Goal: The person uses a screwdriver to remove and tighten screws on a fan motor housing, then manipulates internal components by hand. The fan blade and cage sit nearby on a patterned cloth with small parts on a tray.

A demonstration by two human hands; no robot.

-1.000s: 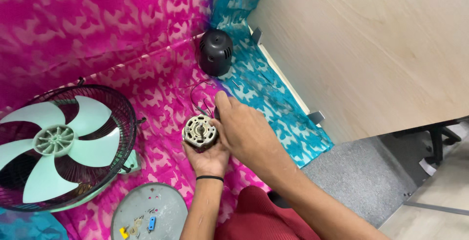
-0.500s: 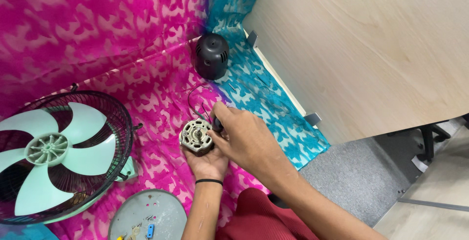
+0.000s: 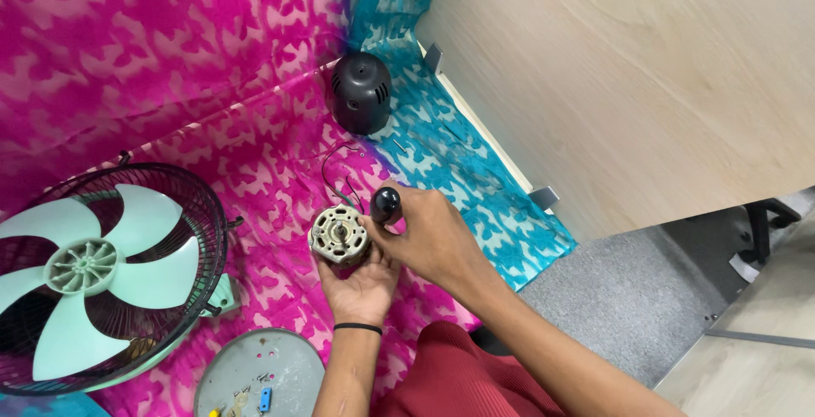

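Observation:
My left hand (image 3: 363,285) cups a small round metal fan motor (image 3: 339,235) from below, its shaft end facing up. My right hand (image 3: 433,239) grips a tool with a rounded black handle (image 3: 385,204) and presses its tip against the motor's right side; the tip is hidden. Thin dark wires (image 3: 335,171) trail from the motor over the pink and teal patterned cloth (image 3: 212,60). A black band sits on my left wrist.
A black domed motor cover (image 3: 360,92) stands at the back. A fan with pale green blades in a dark wire guard (image 3: 89,268) lies at left. A grey round base plate (image 3: 255,374) with small parts is near me. A wooden panel (image 3: 628,77) rises at right.
The view has shifted, so the fan sits farther left in the frame. My right hand has turned, and the black tool handle now shows above the motor.

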